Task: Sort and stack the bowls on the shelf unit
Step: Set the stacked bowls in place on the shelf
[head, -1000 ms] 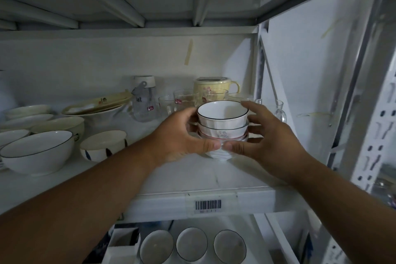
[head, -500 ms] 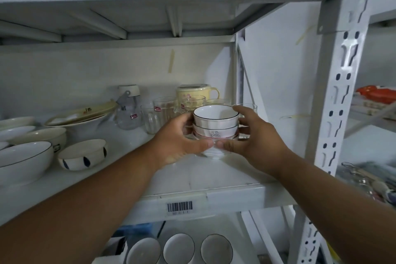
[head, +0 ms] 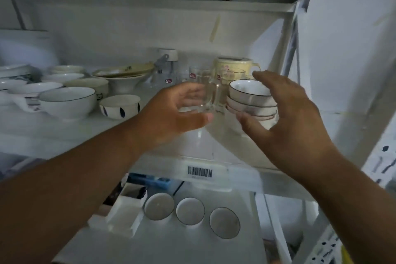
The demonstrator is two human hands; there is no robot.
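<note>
A large white ceramic bowl with a thin dark rim (head: 67, 100) is seen at the left of the white metal shelf (head: 214, 141), with further pale bowls and plates piled behind it and a small white bowl with dark blue leaf marks (head: 120, 106) just to its right. A stack of cream-coloured shallow plates (head: 124, 70) is set further back, and clear drinking glasses with red labels (head: 194, 77) and a pale yellow lidded mug (head: 233, 65) are lined along the rear wall. The left hand (head: 171, 113) is held over the middle of the shelf with its fingers (head: 192, 93) loosely spread and nothing grasped, a clear glass mug (head: 209, 98) showing just beyond them; whether it is touched cannot be told. The stack of small white bowls with thin dark rims (head: 251, 100) is stood on the shelf near its right end, in front of the yellow mug. It is flanked by the right hand (head: 287, 118), whose fingers (head: 270, 80) are released and splayed beside the stack without gripping it. A barcode label (head: 200, 172) is fixed to the shelf's front edge, and three white round cups with dark rims (head: 190, 211) are seen on the level below
</note>
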